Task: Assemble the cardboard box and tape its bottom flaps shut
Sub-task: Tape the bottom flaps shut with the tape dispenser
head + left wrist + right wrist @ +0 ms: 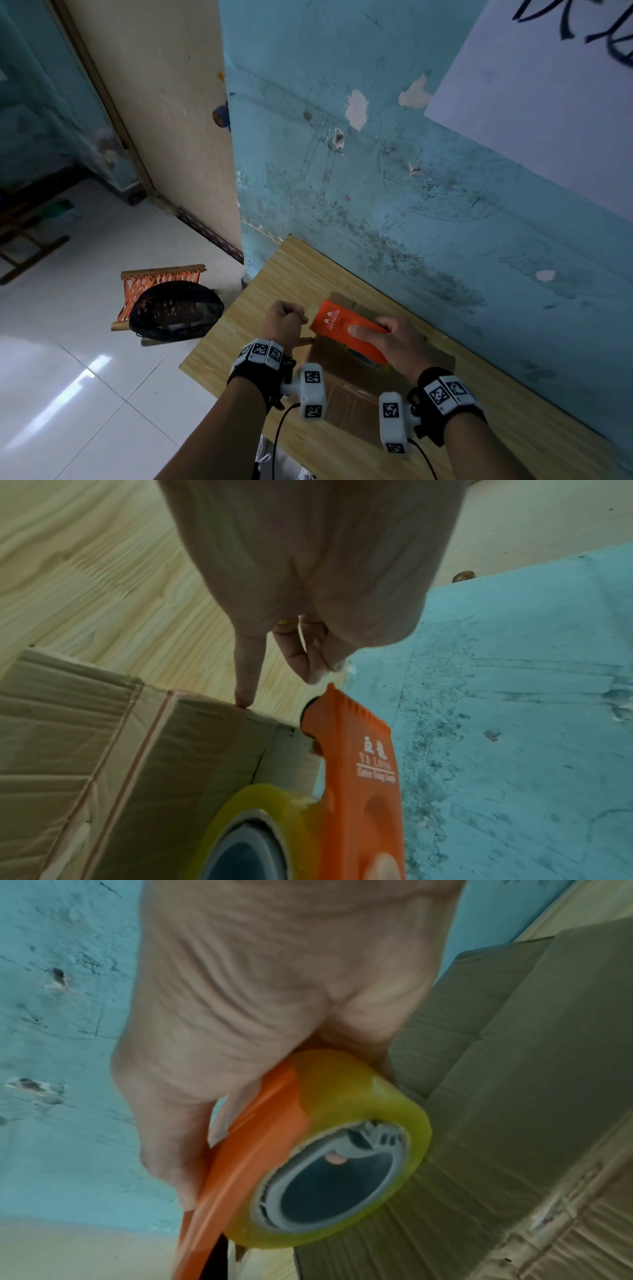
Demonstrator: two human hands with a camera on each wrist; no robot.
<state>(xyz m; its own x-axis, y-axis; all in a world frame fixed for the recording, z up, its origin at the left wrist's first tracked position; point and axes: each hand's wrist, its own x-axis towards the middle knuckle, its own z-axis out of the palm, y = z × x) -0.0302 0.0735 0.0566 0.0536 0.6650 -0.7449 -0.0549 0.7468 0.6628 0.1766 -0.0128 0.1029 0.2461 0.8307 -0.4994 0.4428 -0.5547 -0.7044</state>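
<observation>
A brown cardboard box [352, 394] lies on the wooden table [274, 274], flaps folded flat on top. My right hand [397, 342] grips an orange tape dispenser [337, 323] over the box top, thumb on its side. In the right wrist view the right hand [274, 974] wraps round the dispenser [246, 1150], and the clear yellowish tape roll [342, 1091] sits against the box [514, 1096]. My left hand [286, 320] is fisted at the box's left edge. Seen from the left wrist, one straight digit [245, 674] touches the box [154, 750] edge beside the dispenser [363, 764].
The table stands against a worn blue wall [411, 171] right behind the box. Left of the table, on the white tiled floor, are a small wooden stool with orange webbing [154, 277] and a black mesh basket [174, 311]. A doorway opens at the far left.
</observation>
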